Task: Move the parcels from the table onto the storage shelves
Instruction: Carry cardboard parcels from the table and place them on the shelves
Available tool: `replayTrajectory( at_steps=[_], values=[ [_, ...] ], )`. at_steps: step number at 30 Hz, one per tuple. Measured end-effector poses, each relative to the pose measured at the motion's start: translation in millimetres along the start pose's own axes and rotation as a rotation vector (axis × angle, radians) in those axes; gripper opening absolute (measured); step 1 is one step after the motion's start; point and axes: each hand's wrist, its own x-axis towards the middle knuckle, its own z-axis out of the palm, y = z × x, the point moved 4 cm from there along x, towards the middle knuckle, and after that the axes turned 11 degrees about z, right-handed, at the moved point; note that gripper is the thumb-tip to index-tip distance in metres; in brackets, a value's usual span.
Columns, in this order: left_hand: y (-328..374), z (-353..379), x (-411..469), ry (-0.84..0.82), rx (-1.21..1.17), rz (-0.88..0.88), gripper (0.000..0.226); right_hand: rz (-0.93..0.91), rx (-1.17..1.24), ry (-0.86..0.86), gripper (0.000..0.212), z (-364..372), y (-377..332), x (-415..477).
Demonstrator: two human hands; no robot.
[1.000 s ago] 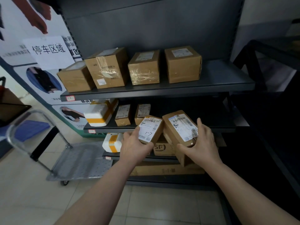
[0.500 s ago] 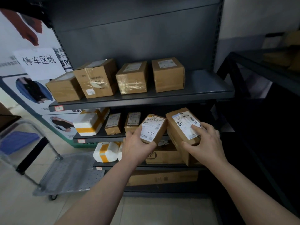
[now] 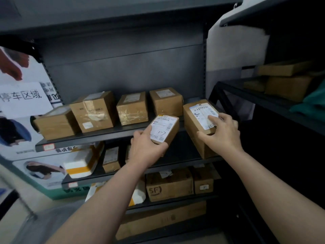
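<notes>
My left hand [image 3: 146,148] grips a small brown parcel [image 3: 167,128] with a white label marked "1-7", held just in front of the dark shelf's edge [image 3: 98,138]. My right hand [image 3: 223,131] holds a larger brown parcel [image 3: 195,124] with a barcode label; its fingers lie over the label and its thumb curls round the near end. This parcel is tilted and sits at the right end of that shelf level. Several brown boxes, among them one [image 3: 131,109] wrapped in clear tape, stand in a row on the same shelf.
Below are shelves with a white foam box [image 3: 80,162] banded in orange, small parcels and an SF carton [image 3: 168,185]. Another dark rack [image 3: 263,101] with boxes stands at right. A paper sign [image 3: 22,97] hangs at left. A blurred cart shows at bottom left.
Both hands have lifted their parcels from the level of the second shelf up to the shelf with the row of boxes. The view has moved closer and tilted up.
</notes>
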Motion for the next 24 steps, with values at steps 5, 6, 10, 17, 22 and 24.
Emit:
replayTrajectory(
  at_steps=[5,6,10,17,22,24],
  values=[
    [27.6,-6.0,23.4,-0.006,0.006,0.104,0.090,0.017,-0.006,0.034,0.078,-9.8,-14.4,29.2],
    [31.3,-5.8,28.4,-0.009,0.003,0.113,0.087,0.012,-0.014,0.027,0.078,-9.7,-17.0,36.5],
    [39.6,-5.5,55.5,0.008,-0.014,0.128,0.090,-0.025,-0.003,0.038,0.075,-5.6,-26.2,73.1],
    [53.3,2.7,108.0,0.041,-0.015,0.067,0.095,-0.021,-0.026,-0.001,0.078,16.3,-30.8,151.2],
    [59.5,15.5,133.7,0.070,-0.048,0.026,0.094,-0.062,0.020,-0.046,0.077,42.4,-27.1,191.7],
    [61.6,19.8,139.2,0.083,-0.062,0.013,0.093,-0.080,0.026,-0.071,0.078,52.9,-24.7,203.0]
  ],
)
